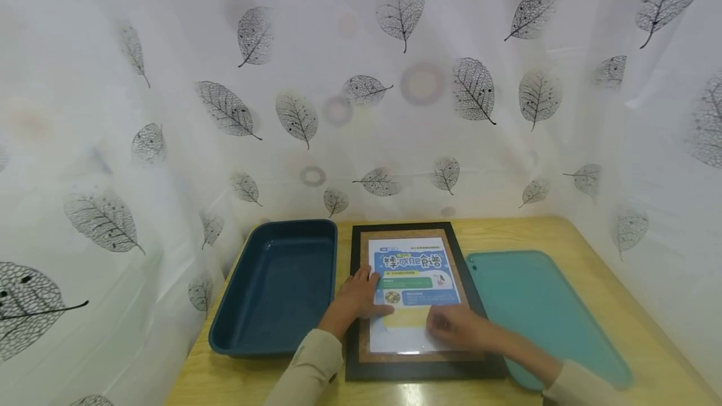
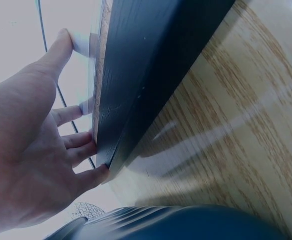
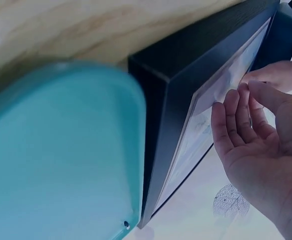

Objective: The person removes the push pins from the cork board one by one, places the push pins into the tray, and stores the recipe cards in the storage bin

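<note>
A black picture frame [image 1: 361, 362] with a brown inner border lies flat on the wooden table. Over its middle is a printed sheet [image 1: 403, 337] with blue, green and yellow blocks and Chinese lettering. My left hand [image 1: 358, 296] rests on the left side, its fingers spread across the sheet's edge; in the left wrist view a fingertip touches the black frame side. At the sheet's lower right, my right hand [image 1: 459, 326] has bent fingers, with the thumb tip close to the index fingertip [image 3: 243, 87]. I cannot tell whether it pinches anything.
Left of the frame stands a deep dark-blue tray [image 1: 329, 287]. A flat turquoise tray [image 1: 541, 306] lies close along the frame's right side. Behind the wooden table [image 1: 507, 230] hangs a white curtain [image 1: 361, 143] with a leaf print.
</note>
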Tool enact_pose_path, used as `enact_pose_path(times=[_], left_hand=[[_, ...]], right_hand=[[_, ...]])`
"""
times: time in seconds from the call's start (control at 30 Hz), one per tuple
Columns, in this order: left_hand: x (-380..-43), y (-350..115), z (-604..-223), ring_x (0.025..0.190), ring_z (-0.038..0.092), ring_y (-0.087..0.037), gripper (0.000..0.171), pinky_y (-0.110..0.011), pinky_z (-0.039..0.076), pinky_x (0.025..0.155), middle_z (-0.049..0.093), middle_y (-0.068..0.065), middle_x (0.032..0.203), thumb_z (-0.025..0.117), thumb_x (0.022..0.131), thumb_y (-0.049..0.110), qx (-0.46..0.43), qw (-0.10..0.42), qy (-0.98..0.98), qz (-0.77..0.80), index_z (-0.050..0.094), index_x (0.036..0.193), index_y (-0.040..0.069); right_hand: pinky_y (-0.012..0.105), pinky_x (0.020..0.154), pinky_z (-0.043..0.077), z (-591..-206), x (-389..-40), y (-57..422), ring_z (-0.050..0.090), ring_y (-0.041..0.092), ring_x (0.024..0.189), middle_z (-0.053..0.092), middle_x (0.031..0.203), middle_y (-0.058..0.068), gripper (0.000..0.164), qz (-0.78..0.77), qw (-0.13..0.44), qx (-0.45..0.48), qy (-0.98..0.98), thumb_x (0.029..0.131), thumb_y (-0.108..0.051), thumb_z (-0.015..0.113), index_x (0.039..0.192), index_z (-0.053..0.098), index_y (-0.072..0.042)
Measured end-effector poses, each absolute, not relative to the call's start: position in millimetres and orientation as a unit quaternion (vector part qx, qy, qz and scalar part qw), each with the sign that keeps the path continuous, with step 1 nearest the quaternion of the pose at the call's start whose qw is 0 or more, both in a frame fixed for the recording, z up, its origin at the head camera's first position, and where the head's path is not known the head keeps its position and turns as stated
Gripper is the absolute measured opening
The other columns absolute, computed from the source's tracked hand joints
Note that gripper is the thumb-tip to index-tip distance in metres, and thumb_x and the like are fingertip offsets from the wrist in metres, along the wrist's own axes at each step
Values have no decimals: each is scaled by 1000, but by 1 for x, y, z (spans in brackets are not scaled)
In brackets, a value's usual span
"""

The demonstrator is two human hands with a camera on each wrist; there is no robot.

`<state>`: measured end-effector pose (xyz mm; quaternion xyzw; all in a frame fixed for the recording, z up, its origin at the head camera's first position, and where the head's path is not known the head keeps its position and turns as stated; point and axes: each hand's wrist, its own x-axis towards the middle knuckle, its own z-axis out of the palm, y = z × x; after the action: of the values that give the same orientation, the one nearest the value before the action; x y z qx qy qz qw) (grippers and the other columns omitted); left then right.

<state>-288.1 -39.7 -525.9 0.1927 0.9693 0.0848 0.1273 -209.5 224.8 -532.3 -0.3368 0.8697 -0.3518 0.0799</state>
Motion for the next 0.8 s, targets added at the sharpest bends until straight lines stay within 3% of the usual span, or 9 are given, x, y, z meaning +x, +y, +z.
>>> enact_pose_path(times=[0.2, 0.43, 0.6, 0.8], left_hand=[[-289, -40, -528, 154, 30, -32, 97, -52, 30, 123, 32, -15, 167, 74, 86, 67, 194, 123, 970, 80, 42, 158, 11], [-290, -40, -529, 154, 30, -32, 97, -52, 30, 123, 32, -15, 167, 73, 86, 68, 194, 121, 970, 77, 42, 158, 12], [-291, -40, -530, 154, 30, -32, 97, -52, 30, 123, 31, -15, 167, 73, 86, 69, 194, 121, 971, 75, 42, 158, 12], [-290, -40, -529, 154, 30, -32, 97, -52, 30, 124, 32, -15, 167, 73, 85, 69, 193, 122, 971, 77, 42, 158, 12]], right_hand=[[26, 77, 58, -528, -216, 232, 63, 4, 85, 67, 90, -9, 10, -334, 58, -316, 886, 93, -7, 74, 94, 67, -13], [29, 82, 60, -523, -226, 246, 69, 10, 93, 70, 96, -8, 9, -327, 71, -275, 901, 94, -8, 73, 99, 67, -13], [28, 81, 59, -522, -232, 258, 69, 13, 95, 69, 98, -7, 8, -339, 90, -238, 906, 96, -10, 72, 102, 66, -13], [26, 77, 59, -525, -238, 272, 68, 12, 91, 70, 98, -2, 6, -346, 72, -236, 905, 97, -10, 71, 102, 67, -9]])
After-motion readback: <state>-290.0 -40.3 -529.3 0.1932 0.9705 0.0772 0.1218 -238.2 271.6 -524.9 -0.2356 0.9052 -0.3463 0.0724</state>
